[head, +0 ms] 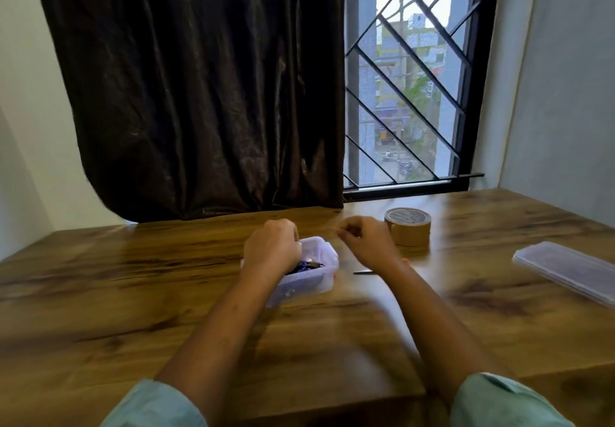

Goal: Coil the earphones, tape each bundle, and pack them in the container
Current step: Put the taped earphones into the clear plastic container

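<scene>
- left hand (273,247) curled over the container (307,285) with dark earphones (304,266) inside, grip unclear
- right hand (362,240) just right of the container, curled, too blurry to tell if it's holding anything

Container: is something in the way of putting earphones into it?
Nothing visible blocks it. The container is open-topped; its lid lies apart to the right. Only the left hand is over it, above dark earphones inside.
</scene>
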`<state>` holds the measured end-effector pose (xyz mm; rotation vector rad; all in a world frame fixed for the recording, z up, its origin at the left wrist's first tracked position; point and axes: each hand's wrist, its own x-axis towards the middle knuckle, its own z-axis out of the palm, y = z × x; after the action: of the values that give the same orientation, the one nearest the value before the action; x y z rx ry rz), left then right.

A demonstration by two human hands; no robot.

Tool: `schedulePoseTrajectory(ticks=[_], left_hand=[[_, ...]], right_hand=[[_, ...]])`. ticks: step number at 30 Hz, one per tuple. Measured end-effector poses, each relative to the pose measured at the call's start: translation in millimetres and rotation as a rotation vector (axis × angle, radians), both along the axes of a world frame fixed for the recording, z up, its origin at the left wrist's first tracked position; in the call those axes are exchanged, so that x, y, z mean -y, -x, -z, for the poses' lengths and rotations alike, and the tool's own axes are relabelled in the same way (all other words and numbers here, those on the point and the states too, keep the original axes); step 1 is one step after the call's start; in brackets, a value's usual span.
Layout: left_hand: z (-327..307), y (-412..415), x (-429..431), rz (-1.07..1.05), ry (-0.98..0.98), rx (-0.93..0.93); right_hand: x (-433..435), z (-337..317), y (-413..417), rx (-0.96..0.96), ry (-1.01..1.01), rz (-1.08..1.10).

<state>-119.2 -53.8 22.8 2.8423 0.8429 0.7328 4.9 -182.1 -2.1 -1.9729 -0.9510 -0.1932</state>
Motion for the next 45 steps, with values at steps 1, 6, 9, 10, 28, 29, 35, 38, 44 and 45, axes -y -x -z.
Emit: schedulePoseTrajectory(ticks=[1,6,9,10,28,29,35,38,44,45], left_hand=[[-2.5,-6.7,12.9,0.037,-0.006,0.003],[-4.9,-39.3,85.1,0.279,-0.051,-0.026],[1.8,-61.1,125.7,0.387,-0.026,-0.078],[6.0,-67.5,137.1,0.417,-0.008,-0.094],[54.4,-127.7,221.7,0.556,0.507,-0.169],[55.2,-126.8,219.7,0.523,0.565,-0.133],[63.1,-119.5,208.2,0.419,0.705,-0.085],[63.4,-108.3,204.7,0.394,0.751,-0.008],[53.8,-80.1,189.2,0.354,0.795,0.29],[47.9,-73.8,184.2,0.377,0.785,0.341]], right_hand=[[15.6,2.1,-10.1,-0.009,-0.005,0.047],[123.5,16.5,-55.1,0.072,0.318,0.441],[187.4,24.8,-71.2,0.084,0.513,0.696],[203.3,26.5,-73.8,0.063,0.529,0.746],[298.0,18.8,-75.8,-0.124,0.722,0.487],[295.0,17.9,-69.6,-0.134,0.667,0.436],[284.1,30.2,-41.3,-0.323,0.326,0.071],[268.9,37.9,-35.2,-0.356,-0.003,0.158],[232.4,50.1,-31.2,-0.373,-0.426,0.471],[228.3,45.9,-28.2,-0.382,-0.438,0.467]])
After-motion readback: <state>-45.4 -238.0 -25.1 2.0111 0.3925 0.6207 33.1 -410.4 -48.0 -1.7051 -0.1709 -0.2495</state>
